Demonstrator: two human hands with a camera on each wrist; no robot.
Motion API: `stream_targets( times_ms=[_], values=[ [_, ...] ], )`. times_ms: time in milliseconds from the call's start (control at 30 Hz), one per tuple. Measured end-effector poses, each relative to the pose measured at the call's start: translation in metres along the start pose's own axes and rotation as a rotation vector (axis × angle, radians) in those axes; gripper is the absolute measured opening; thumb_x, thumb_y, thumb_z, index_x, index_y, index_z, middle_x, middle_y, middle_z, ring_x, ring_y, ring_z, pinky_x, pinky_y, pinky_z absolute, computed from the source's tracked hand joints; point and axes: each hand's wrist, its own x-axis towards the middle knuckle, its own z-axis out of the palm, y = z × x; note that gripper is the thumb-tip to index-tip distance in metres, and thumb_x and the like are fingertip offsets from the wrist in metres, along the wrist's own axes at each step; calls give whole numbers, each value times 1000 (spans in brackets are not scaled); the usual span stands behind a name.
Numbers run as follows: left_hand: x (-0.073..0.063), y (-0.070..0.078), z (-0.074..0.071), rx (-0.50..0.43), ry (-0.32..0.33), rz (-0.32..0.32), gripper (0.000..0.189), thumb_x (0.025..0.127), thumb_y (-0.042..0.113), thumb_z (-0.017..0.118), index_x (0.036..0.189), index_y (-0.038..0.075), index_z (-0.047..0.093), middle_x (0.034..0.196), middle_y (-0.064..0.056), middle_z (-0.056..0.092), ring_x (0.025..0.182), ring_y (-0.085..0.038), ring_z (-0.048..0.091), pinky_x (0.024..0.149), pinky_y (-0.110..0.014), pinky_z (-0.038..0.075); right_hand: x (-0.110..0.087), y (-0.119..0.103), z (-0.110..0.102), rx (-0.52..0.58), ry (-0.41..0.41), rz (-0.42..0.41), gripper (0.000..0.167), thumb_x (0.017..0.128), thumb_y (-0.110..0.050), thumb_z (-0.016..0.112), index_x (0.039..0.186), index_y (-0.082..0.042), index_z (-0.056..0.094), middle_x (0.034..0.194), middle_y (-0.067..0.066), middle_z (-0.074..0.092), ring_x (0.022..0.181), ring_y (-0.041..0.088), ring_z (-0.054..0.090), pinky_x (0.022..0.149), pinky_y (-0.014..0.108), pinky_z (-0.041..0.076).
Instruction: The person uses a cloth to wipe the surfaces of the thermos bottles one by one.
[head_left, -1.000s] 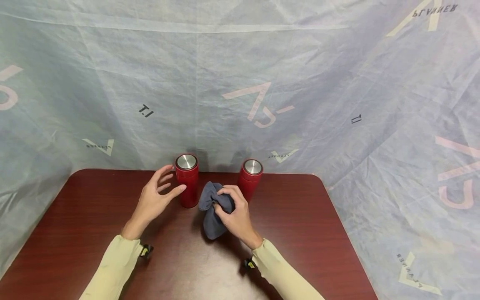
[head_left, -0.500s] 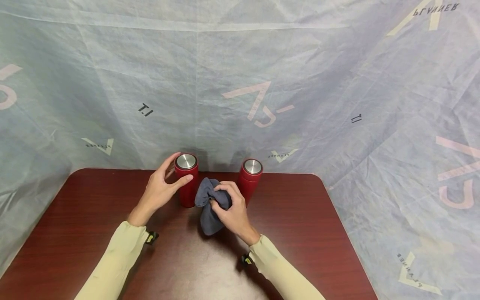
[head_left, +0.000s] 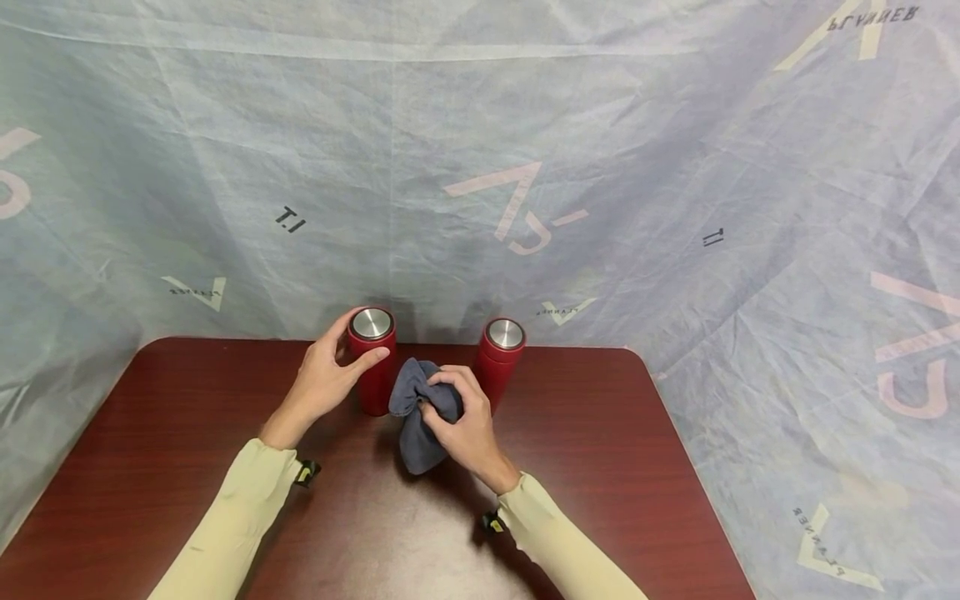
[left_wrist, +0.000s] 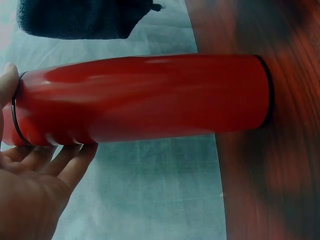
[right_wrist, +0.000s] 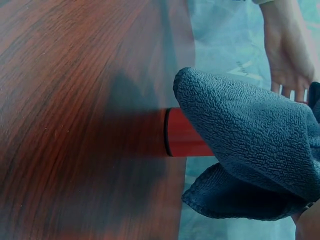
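Observation:
Two red thermos flasks with silver lids stand upright at the back of the table. My left hand [head_left: 321, 379] holds the left thermos [head_left: 375, 385] near its top, thumb on the front and fingers behind its left side. In the left wrist view the thermos [left_wrist: 150, 100] spans the picture, the fingertips touching its side. My right hand [head_left: 470, 423] pinches a bunched dark grey-blue cloth [head_left: 420, 446], which hangs in folds just right of that thermos. The right thermos [head_left: 497, 371] is partly hidden behind the right hand. In the right wrist view the cloth [right_wrist: 250, 135] covers most of a thermos [right_wrist: 187, 135].
The dark red wooden table [head_left: 600, 467] has rounded back corners. A pale printed fabric sheet [head_left: 480, 150] hangs right behind it and along both sides, close to the flasks.
My left hand has moved right and taken hold of the left thermos. The right hand, with the cloth, has shifted slightly left. Both flasks have stayed in place.

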Motion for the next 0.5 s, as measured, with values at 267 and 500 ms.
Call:
stream_targets(
  times_ms=[267,500],
  values=[
    [-2,1,0,-26,33,13,85,96,39,83,165,12,42,161,-17,50,143,-40,55,112,-57,49,-1,-2,0,2,-2,22,36,84,-2,85,115,-16,73,125,4,67,121,21,65,108,31,50],
    [-6,-1,-3,-48,86,20,82,94,36,86,162,12,47,153,-17,59,131,-38,66,105,-49,54,-1,0,2,-3,-1,21,35,84,-1,84,114,-15,72,125,3,67,121,21,65,108,31,50]
  ],
)
